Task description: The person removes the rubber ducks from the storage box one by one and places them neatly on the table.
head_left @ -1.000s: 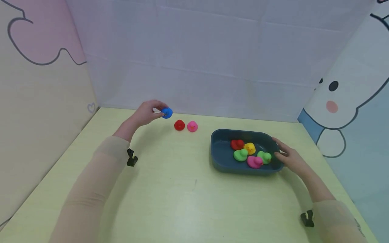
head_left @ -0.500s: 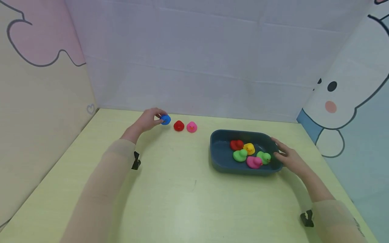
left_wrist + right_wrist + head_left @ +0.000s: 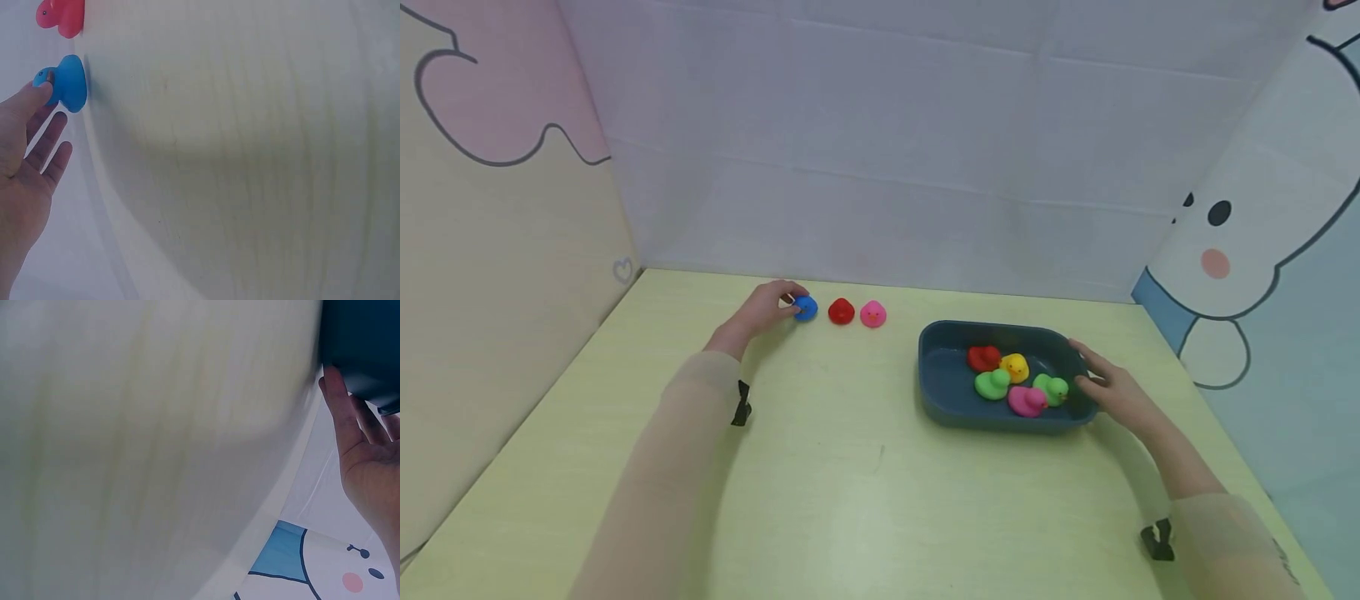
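Note:
My left hand (image 3: 765,307) pinches a blue rubber duck (image 3: 806,308) by its head near the back of the table. In the left wrist view this duck (image 3: 72,84) appears to stand upright on the tabletop, thumb on its head and the other fingers spread. To its right, a red duck (image 3: 842,312) and a pink duck (image 3: 873,314) complete a short row. My right hand (image 3: 1117,392) rests against the right end of a dark blue basin (image 3: 955,412). The right wrist view shows fairly straight fingers (image 3: 342,412) touching the basin's outer wall; some fingertips are hidden.
Several ducks lie in the basin: a red one (image 3: 984,358), a yellow one (image 3: 1015,367), a magenta one (image 3: 1027,401) and two green ones (image 3: 992,384). A pale back wall (image 3: 880,167) and printed side panels (image 3: 1225,250) border the wooden table (image 3: 850,500).
My left hand has lowered the blue duck onto the table, left of the red duck, and moved slightly towards me. The right hand and basin have stayed in place.

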`<move>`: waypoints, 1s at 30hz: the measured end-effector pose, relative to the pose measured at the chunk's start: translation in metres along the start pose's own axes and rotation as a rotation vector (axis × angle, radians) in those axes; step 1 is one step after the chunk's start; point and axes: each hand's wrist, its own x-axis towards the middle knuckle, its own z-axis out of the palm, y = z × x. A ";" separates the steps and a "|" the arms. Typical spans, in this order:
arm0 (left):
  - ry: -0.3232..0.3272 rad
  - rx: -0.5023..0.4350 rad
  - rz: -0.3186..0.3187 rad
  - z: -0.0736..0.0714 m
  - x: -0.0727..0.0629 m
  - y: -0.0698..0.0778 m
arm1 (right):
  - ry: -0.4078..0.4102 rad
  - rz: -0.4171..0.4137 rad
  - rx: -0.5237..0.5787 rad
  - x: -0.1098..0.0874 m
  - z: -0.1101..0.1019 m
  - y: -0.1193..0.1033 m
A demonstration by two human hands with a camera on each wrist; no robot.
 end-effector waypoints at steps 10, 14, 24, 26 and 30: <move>0.013 -0.016 -0.029 0.009 0.005 -0.002 | -0.002 0.001 0.012 0.001 0.001 0.004; 0.018 -0.016 -0.037 0.011 0.006 -0.005 | 0.002 -0.011 0.024 0.001 0.001 0.004; 0.042 -0.013 -0.038 0.009 0.005 -0.005 | 0.006 -0.013 0.002 0.001 0.001 0.002; 0.053 -0.018 -0.031 0.008 0.003 -0.003 | 0.005 -0.011 0.000 0.001 0.001 0.001; 0.082 -0.033 -0.003 0.004 -0.001 0.003 | 0.004 -0.009 0.004 0.001 0.001 0.000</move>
